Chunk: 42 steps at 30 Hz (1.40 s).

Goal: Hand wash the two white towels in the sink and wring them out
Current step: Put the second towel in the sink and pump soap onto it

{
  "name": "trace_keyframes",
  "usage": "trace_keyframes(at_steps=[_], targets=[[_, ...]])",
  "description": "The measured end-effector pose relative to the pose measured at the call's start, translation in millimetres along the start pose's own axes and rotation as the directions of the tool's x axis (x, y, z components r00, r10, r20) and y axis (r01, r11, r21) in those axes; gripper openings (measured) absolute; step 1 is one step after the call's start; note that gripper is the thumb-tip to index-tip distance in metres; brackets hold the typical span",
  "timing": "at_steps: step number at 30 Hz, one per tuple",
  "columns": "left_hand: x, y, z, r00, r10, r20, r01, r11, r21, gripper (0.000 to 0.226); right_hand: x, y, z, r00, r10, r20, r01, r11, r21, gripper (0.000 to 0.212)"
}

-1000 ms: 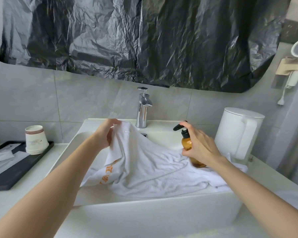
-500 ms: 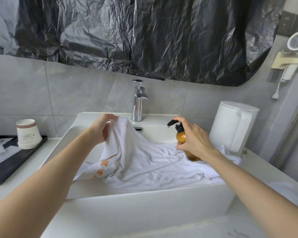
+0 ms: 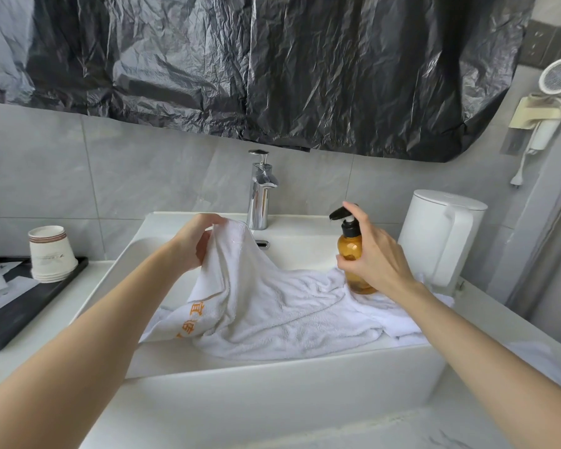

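Dispensing soap looks like the step: right hand [image 3: 376,257] fingers [image 3: 357,212] wrap the amber pump bottle [image 3: 348,251], which stands on the white towel [image 3: 272,306] at the sink [image 3: 272,384] right rim. Forefinger is over the pump head, so press straight down with the spout aimed at cloth. Left hand [image 3: 193,243] fingers clutch the towel's raised corner near the faucet [image 3: 259,196] at the back edge; orange stitched characters [image 3: 191,322] only partly readable, bottle shows no label.

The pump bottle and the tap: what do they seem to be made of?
Pump bottle: likely amber see-through plastic, possibly glass; light glows through it, black pump on top. Tap: polished chromed metal, mirror-like reflections.
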<state>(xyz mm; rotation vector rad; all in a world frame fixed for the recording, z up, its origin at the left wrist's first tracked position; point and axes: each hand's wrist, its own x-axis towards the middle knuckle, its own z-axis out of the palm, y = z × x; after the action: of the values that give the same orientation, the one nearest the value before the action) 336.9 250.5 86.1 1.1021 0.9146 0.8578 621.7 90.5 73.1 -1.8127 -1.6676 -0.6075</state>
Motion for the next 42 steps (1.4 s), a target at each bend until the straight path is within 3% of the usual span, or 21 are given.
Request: trace_keyframes(at_steps=[6,10,16,22,31,33,36,37,39,40,42], targets=[[-3,2,11,1.0,0.021,0.019,-0.021,1.0,0.002,0.021,45,-13,-10,0.99,0.104,-0.095,-0.07,0.948,0.309,0.099],[-2,4,12,0.999,0.027,0.035,-0.027,1.0,0.014,0.021,86,-13,9,0.977,0.169,-0.129,-0.102,0.907,0.409,0.103],[3,4,11,0.999,0.019,0.048,-0.02,1.0,0.022,0.009,128,-9,53,0.969,0.228,-0.095,-0.173,0.9,0.401,0.103],[5,5,14,0.996,0.034,0.084,-0.039,0.998,0.057,0.017,141,-11,87,0.95,0.298,-0.093,-0.236,0.879,0.414,0.103],[4,3,14,0.997,0.016,0.076,-0.018,0.999,0.034,0.015,151,-12,85,0.944,0.331,0.017,-0.318,0.89,0.328,0.105],[1,4,14,0.996,0.022,0.083,-0.026,0.999,0.041,0.018,143,-16,83,0.919,0.39,-0.055,-0.346,0.866,0.36,0.097],[-2,5,14,0.994,0.021,0.11,-0.028,0.998,0.059,0.025,117,-43,81,0.803,0.534,-0.263,-0.359,0.787,0.502,0.048],[-3,6,14,0.993,0.023,0.119,-0.03,0.998,0.059,0.026,109,-54,81,0.816,0.532,-0.225,-0.345,0.761,0.549,0.029],[-7,8,15,0.991,0.034,0.127,-0.041,0.998,0.056,0.027,92,-77,79,0.899,0.437,0.023,-0.351,0.688,0.636,0.006],[-9,9,16,0.991,0.038,0.131,-0.045,0.998,0.051,0.027,87,-88,77,0.918,0.359,0.166,-0.376,0.658,0.653,0.018],[-13,12,17,0.986,0.053,0.156,-0.058,0.998,0.03,0.025,76,-104,70,0.878,0.176,0.445,-0.452,0.613,0.648,0.044]])
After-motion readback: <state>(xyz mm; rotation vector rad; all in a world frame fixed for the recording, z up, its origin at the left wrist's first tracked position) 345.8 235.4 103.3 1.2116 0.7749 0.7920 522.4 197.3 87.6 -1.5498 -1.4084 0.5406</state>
